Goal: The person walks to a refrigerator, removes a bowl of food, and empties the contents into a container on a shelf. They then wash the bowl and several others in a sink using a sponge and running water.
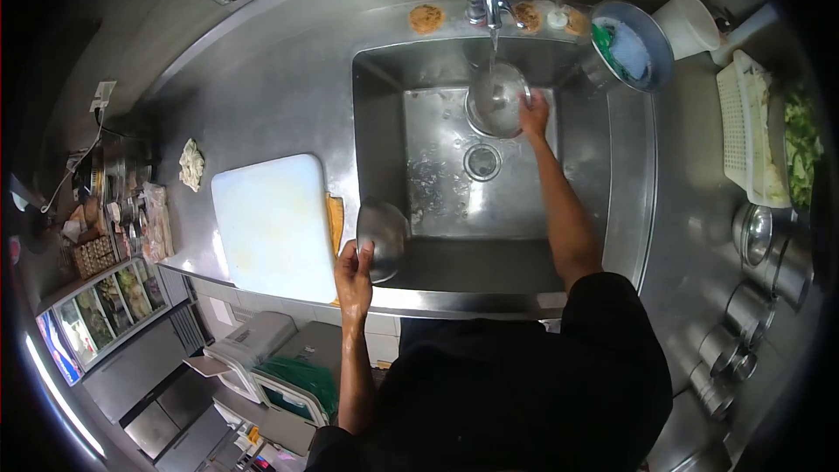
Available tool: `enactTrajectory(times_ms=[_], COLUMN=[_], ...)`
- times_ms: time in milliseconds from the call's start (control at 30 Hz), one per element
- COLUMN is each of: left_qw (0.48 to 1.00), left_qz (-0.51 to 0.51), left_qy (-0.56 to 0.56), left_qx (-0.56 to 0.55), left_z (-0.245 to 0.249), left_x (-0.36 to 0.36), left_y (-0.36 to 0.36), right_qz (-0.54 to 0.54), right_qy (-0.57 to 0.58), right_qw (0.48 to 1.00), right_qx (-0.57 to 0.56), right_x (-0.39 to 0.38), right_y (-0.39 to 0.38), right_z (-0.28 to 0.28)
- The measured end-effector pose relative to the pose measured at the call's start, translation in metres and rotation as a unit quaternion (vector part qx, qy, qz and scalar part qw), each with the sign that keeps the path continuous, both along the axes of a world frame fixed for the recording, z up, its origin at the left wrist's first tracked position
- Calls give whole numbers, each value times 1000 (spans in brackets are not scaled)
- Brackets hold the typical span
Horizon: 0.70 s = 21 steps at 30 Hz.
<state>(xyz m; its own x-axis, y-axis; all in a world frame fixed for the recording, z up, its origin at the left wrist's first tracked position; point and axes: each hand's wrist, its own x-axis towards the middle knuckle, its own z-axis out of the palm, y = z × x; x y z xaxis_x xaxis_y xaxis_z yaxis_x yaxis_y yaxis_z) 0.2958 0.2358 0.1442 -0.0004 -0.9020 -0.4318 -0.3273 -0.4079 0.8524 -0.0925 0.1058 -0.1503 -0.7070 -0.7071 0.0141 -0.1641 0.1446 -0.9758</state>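
Observation:
My right hand (pixel 534 115) grips the rim of a round, see-through bowl (pixel 498 103), tilted under the tap (pixel 489 4). Water runs from the spout onto it. Another round bowl, of dull metal (pixel 383 236), is in my left hand (pixel 354 273), thumb over its rim, at the left front side of the steel sink (pixel 454 223). Below the see-through bowl lies the drain (pixel 482 162), with wet streaks around it.
A white cutting board (pixel 271 223) lies left of the sink, near a crumpled cloth (pixel 190 165). Scrubbing pads (pixel 426 19) sit behind the basin. A metal pot with suds (pixel 634 52) stands at the back right, beyond it a white basket (pixel 741 131).

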Motion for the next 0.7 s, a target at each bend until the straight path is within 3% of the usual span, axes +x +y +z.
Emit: enactTrajectory(times_ms=[33,67,133,233,333,433,600,700], left_qw=[1000,1000,999,999,999,999,999,999], left_qz=[-6,-4,-10,-10,-26,-23,-4,-7], left_qy=[-8,-6,-22,-14,-4,6,26,19], left_qx=[-9,-12,-29,-30,-29,-45,-39,-36], left_z=[-3,-4,-1,-4,-5,-2,-7,-12], left_x=[1,-2,-4,-2,-2,-1,15,26], left_y=[0,-2,-2,1,1,-1,3,2], right_qz=[29,60,154,124,100,76,22,13], right_qy=[-134,-254,-491,-618,-637,-609,-485,-355], right_qw=[990,963,848,763,747,772,868,935], right_qx=[-38,-70,-124,-144,-163,-168,-106,17], right_x=[2,9,18,46,62,72,85,100], right_y=[-5,-12,-28,-42,-56,-64,-40,1], right_z=[-27,-18,-19,-7,19,34,47,72])
